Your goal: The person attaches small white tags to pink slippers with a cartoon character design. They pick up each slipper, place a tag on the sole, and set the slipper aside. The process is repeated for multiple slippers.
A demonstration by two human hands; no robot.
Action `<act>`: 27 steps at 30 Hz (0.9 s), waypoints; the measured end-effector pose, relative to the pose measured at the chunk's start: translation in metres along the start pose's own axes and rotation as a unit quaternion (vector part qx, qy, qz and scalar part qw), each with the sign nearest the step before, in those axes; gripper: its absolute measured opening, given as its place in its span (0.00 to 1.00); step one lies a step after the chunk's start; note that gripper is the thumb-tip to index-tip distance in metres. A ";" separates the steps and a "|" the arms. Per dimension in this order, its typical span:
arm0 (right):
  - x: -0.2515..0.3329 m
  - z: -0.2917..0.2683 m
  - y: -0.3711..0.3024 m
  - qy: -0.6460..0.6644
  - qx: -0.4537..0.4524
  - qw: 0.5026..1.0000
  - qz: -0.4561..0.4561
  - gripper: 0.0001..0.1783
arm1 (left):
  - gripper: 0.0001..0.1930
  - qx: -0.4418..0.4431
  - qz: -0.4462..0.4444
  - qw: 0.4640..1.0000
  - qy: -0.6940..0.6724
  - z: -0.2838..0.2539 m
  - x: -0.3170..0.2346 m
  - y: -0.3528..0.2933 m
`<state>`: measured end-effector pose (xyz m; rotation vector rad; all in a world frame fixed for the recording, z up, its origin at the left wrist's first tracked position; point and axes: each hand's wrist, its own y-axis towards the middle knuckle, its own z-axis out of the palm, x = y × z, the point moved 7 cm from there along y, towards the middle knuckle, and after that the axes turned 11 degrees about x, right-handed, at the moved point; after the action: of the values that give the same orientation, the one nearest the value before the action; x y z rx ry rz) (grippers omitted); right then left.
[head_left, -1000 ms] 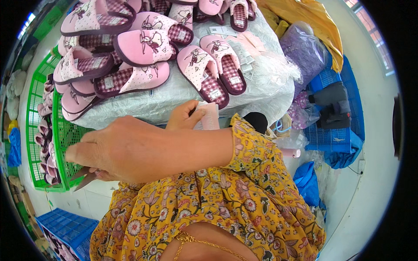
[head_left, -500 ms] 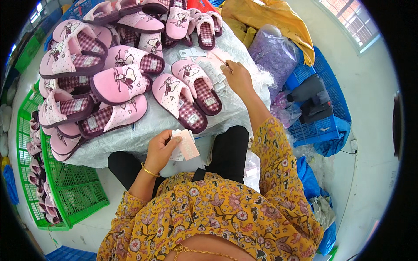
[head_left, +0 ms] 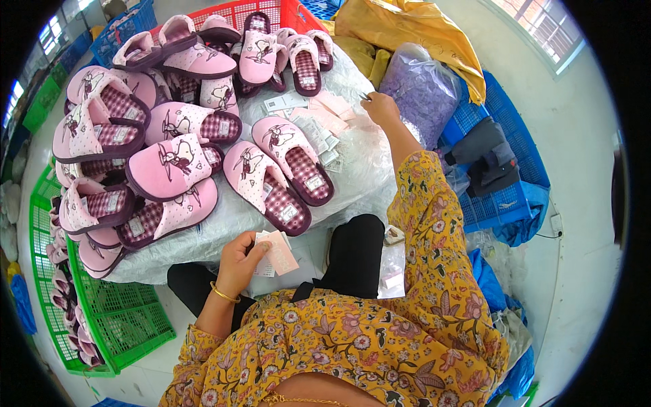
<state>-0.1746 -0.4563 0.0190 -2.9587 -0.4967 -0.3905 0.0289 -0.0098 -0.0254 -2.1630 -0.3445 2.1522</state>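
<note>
Near my lap, my left hand pinches a small stack of pink and white paper tags. My right hand is stretched to the far right of the plastic-covered work surface. Its fingers are closed, with something small and dark showing at the tips that I cannot make out. Loose pink tags and white tags lie left of that hand. Between my hands rests a pair of pink slippers with dark checked insoles, a left one and a right one.
Many more pink slippers are piled on the left. A green crate with slippers stands below them; a red crate is behind. On the right are a bag of purple material, a yellow sheet and a blue crate.
My right hand has moved from the loose pink tags to the right, away from them. My left hand still holds its tags. The whole view has shifted slightly.
</note>
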 end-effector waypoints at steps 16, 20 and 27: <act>0.118 -0.011 -0.193 0.354 0.042 0.902 -0.242 0.12 | 0.08 -0.012 0.085 0.989 -0.123 -0.005 -0.030 0.008; 0.155 0.029 -0.285 0.462 0.286 0.799 -0.258 0.15 | 0.09 0.006 0.090 0.986 -0.139 0.002 -0.035 0.011; 0.156 0.056 -0.297 0.464 0.261 0.812 -0.240 0.12 | 0.10 -0.005 0.096 0.985 -0.145 0.003 -0.028 0.005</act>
<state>-0.1184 -0.1213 0.0283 -1.7605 -0.9709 -1.3712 0.0262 -0.0212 0.0012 -1.9577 -0.1678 2.5825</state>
